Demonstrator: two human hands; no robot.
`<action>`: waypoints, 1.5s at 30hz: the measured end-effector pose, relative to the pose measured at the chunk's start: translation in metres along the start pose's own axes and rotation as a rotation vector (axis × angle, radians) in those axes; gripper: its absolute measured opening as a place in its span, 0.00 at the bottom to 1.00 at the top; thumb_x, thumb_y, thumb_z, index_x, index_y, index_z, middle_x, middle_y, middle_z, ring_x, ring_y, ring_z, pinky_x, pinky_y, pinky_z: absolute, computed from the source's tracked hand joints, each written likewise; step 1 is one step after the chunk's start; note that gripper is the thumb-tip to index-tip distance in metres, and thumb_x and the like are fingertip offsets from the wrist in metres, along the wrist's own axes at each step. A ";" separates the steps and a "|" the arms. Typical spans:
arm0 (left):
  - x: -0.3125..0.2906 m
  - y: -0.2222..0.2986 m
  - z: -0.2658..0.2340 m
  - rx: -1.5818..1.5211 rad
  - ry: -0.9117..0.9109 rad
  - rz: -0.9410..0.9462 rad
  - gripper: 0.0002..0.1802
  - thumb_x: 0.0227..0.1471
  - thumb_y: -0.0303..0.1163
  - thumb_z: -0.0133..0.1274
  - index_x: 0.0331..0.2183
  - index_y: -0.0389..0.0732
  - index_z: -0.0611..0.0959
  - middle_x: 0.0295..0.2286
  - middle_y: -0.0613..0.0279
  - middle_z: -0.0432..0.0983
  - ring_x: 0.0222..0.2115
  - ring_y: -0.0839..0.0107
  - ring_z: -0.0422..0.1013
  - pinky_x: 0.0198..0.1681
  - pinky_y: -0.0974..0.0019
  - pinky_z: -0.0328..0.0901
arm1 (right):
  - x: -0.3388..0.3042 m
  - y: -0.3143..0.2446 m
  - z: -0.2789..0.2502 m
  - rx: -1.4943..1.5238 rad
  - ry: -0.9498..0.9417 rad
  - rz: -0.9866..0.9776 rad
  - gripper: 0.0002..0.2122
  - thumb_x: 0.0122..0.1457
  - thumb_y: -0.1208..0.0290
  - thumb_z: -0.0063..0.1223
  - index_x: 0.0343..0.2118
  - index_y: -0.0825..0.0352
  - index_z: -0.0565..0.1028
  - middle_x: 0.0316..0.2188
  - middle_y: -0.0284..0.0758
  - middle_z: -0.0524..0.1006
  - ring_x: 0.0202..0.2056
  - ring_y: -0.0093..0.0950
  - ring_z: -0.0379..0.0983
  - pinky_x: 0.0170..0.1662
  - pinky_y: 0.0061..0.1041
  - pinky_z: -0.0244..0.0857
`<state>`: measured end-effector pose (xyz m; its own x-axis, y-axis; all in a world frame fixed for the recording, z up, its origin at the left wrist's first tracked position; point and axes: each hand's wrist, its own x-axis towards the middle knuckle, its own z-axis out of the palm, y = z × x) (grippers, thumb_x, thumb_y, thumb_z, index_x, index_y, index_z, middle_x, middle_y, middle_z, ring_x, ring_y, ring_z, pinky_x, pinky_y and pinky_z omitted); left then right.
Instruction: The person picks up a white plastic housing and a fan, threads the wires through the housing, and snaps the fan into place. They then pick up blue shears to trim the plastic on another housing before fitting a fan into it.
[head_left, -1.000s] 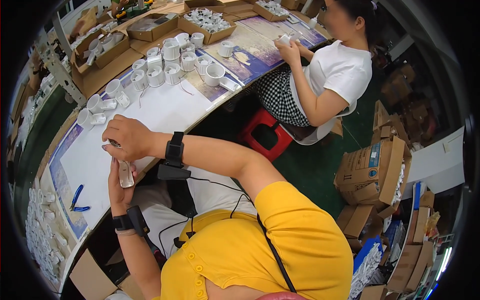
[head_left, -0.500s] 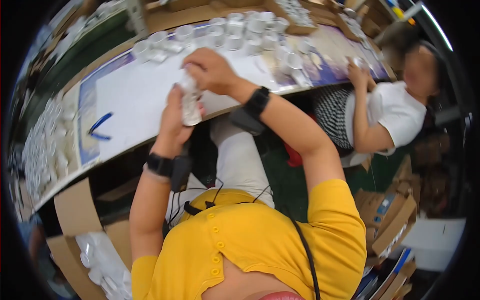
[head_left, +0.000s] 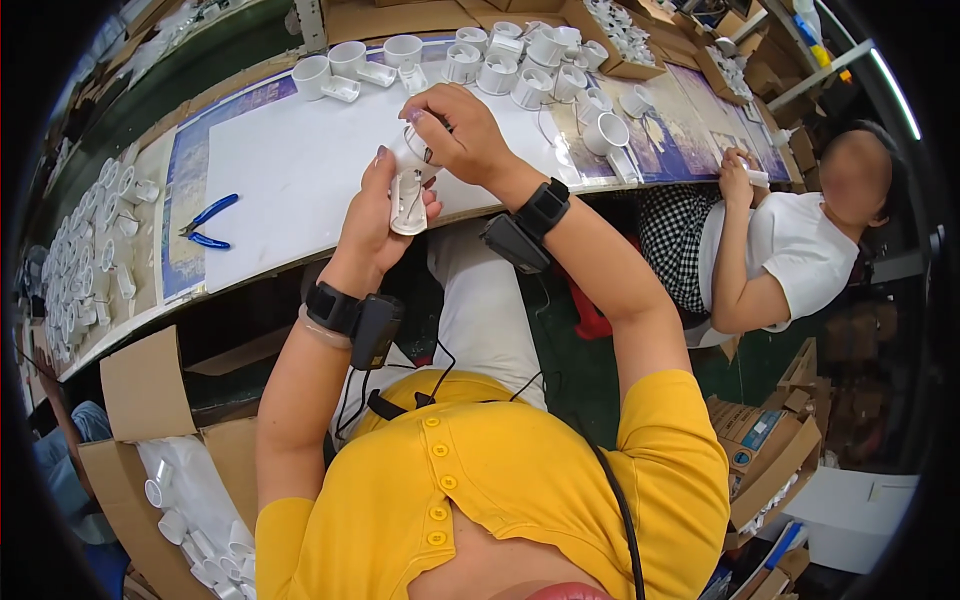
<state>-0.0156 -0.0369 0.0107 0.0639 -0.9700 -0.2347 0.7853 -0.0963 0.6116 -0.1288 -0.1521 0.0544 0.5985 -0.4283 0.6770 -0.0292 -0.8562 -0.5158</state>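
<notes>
Above the near edge of the white work surface (head_left: pixel 290 180), I hold a white plastic housing (head_left: pixel 408 205) with a round cup end and an open trough-like arm. My left hand (head_left: pixel 372 222) is closed around the arm, whose hollow side faces up. My right hand (head_left: pixel 462 135) is bent over the cup end, thumb and fingers closed at its rim. A small dark bit, perhaps wire, shows between the right fingers and the cup; what those fingers pinch is hidden.
Several similar housings (head_left: pixel 497 75) stand along the back, more (head_left: pixel 100 250) at far left. Blue-handled pliers (head_left: pixel 212 222) lie left of my hands. A cardboard box (head_left: pixel 140 520) of white parts is at lower left. A co-worker (head_left: pixel 780 240) sits at right, holding a white piece.
The whole view has shifted slightly. Both my hands stay on the housing, which now shows sharply with its hollow arm toward me. The co-worker's hands have lowered a little.
</notes>
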 end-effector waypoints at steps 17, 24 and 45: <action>-0.005 0.028 -0.026 0.431 -0.187 -0.063 0.21 0.57 0.43 0.48 0.47 0.40 0.69 0.36 0.56 0.76 0.29 0.73 0.74 0.31 0.70 0.71 | 0.004 0.001 0.027 -0.121 0.058 -0.004 0.06 0.50 0.66 0.51 0.26 0.60 0.77 0.26 0.33 0.75 0.34 0.35 0.71 0.37 0.32 0.66; -0.004 0.037 -0.032 0.629 -0.175 -0.032 0.24 0.55 0.38 0.52 0.50 0.39 0.67 0.37 0.58 0.75 0.30 0.74 0.73 0.30 0.72 0.69 | 0.002 -0.005 0.034 -0.165 0.048 -0.042 0.07 0.49 0.62 0.54 0.24 0.58 0.76 0.24 0.30 0.73 0.33 0.33 0.70 0.33 0.30 0.66; -0.002 0.040 -0.055 0.715 -0.102 0.061 0.27 0.54 0.39 0.53 0.52 0.41 0.64 0.35 0.58 0.74 0.29 0.73 0.72 0.30 0.71 0.68 | 0.004 -0.006 0.049 -0.158 0.124 -0.140 0.08 0.48 0.61 0.56 0.26 0.59 0.75 0.26 0.30 0.72 0.33 0.31 0.69 0.29 0.29 0.67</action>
<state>0.0494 -0.0262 -0.0060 0.0094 -0.9910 -0.1338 0.1846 -0.1298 0.9742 -0.0870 -0.1341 0.0348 0.5027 -0.3259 0.8007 -0.0837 -0.9402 -0.3301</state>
